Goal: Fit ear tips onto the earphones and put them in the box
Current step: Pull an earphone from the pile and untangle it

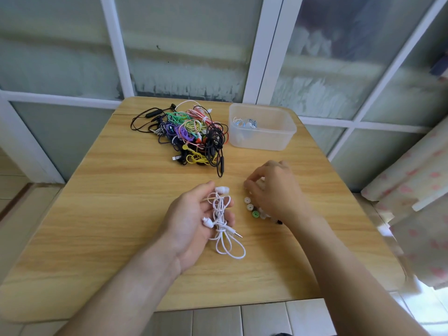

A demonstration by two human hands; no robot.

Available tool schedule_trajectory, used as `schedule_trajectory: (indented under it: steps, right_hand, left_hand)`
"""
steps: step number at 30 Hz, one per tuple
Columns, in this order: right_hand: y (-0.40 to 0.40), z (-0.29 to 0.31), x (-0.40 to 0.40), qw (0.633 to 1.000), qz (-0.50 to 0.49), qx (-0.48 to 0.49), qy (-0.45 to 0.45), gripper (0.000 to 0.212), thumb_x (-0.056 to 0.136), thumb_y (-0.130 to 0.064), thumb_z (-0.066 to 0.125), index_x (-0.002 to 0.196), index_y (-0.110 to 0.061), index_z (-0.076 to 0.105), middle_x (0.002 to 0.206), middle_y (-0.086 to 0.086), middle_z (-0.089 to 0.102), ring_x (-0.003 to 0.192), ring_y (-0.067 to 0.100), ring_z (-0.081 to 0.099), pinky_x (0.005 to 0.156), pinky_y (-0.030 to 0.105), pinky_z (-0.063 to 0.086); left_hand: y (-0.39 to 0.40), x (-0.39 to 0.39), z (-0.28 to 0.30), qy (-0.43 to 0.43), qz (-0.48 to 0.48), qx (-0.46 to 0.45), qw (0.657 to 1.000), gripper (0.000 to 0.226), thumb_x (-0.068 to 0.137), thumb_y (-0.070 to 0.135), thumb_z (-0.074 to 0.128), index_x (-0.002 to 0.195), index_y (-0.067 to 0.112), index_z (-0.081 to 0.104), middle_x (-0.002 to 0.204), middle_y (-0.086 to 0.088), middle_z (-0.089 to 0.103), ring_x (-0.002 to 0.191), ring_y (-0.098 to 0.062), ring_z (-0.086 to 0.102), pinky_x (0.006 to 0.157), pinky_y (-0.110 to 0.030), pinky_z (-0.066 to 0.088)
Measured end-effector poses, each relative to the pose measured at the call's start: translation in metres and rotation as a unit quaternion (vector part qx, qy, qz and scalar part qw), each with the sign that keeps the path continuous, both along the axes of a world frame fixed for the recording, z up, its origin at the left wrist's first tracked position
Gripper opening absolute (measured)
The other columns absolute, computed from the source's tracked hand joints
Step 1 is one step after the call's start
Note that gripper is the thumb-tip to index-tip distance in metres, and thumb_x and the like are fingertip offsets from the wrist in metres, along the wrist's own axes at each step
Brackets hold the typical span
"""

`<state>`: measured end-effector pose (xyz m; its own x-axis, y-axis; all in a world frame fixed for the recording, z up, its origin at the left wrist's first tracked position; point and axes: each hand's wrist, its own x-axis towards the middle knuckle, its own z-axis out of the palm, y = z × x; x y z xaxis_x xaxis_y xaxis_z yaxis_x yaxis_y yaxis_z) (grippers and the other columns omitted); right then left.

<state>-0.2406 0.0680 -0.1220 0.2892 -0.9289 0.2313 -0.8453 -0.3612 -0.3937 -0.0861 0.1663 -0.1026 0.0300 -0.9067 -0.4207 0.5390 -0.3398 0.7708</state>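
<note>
**White earphones in left hand, right hand over the ear tips**

Left hand (pixel 194 221): palm up above the near middle of the wooden tabletop (pixel 116 214), fingers curled round a bundled pair of white earphones (pixel 219 214). One earbud (pixel 222 189) sticks up at the fingertips, the other (pixel 208 223) lies across the palm. Cable loops hang below the hand onto the wood; the jack plug (pixel 236 232) points right.

Right hand (pixel 271 187): just beside the left, palm down, fingers bent toward the tabletop over a small cluster of loose ear tips (pixel 249 206). Thumb and forefinger are drawn close together at something pale; whether they actually pinch a tip cannot be told. Visible tips are mostly translucent white, with one green (pixel 255 214); others are hidden under the hand and wrist.

Far side, middle: tangled pile of earphones (pixel 186 132), cables black, green, purple, yellow, pink, red-and-white.

Far right, near the pile: translucent plastic box (pixel 278 139), lidless, with a pale earphone set (pixel 246 122) lying inside.

Behind the tabletop: frosted glass panels in white frames (pixel 118 44). Floral fabric (pixel 417 190) at right edge.
</note>
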Motion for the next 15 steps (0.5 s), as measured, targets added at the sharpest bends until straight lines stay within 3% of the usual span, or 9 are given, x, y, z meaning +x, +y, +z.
schedule_trajectory:
  steps: [4, 8, 12, 15]
  right_hand:
    - [0.019, 0.019, -0.002, 0.981, -0.003, -0.014, -0.195, 0.009, 0.091, -0.023, 0.067, 0.086, -0.018, 0.072, 0.081, -0.011, 0.071, 0.079, 0.004, 0.062, 0.068, 0.013, 0.041]
    - [0.052, 0.033, -0.004, 0.896, 0.046, 0.111, -0.428, 0.014, 0.08, -0.016, 0.077, 0.088, -0.009, 0.069, 0.076, 0.008, 0.074, 0.063, 0.014, 0.069, 0.059, 0.02, 0.052]
    - [0.069, 0.032, -0.011, 0.853, 0.093, 0.176, -0.483, 0.02, 0.07, -0.007, 0.078, 0.085, 0.002, 0.068, 0.069, 0.015, 0.072, 0.055, 0.016, 0.066, 0.051, 0.02, 0.049]
    - [0.071, 0.029, -0.012, 0.851, 0.118, 0.189, -0.475, 0.025, 0.063, -0.01, 0.081, 0.086, -0.004, 0.071, 0.074, 0.014, 0.073, 0.063, 0.022, 0.069, 0.056, 0.025, 0.054]
  left_hand:
    - [-0.001, 0.005, -0.001, 0.045, -0.02, -0.028, 0.998, 0.04, 0.082, -0.001, 0.04, 0.117, -0.008, 0.057, 0.097, -0.021, 0.06, 0.079, -0.028, 0.062, 0.075, -0.038, 0.054]
    - [0.0, 0.007, -0.002, 0.001, -0.02, -0.054, 0.998, 0.053, 0.074, -0.027, 0.031, 0.118, -0.008, 0.053, 0.102, -0.026, 0.06, 0.088, -0.03, 0.067, 0.074, -0.032, 0.059]
    - [0.005, 0.009, -0.001, -0.029, -0.058, -0.092, 0.994, 0.058, 0.08, -0.031, 0.036, 0.127, 0.0, 0.049, 0.115, -0.03, 0.063, 0.096, -0.03, 0.069, 0.081, -0.037, 0.055]
    - [0.008, 0.012, 0.0, -0.057, -0.088, -0.121, 0.987, 0.055, 0.085, -0.025, 0.046, 0.13, 0.006, 0.05, 0.115, -0.026, 0.066, 0.093, -0.027, 0.068, 0.084, -0.035, 0.054]
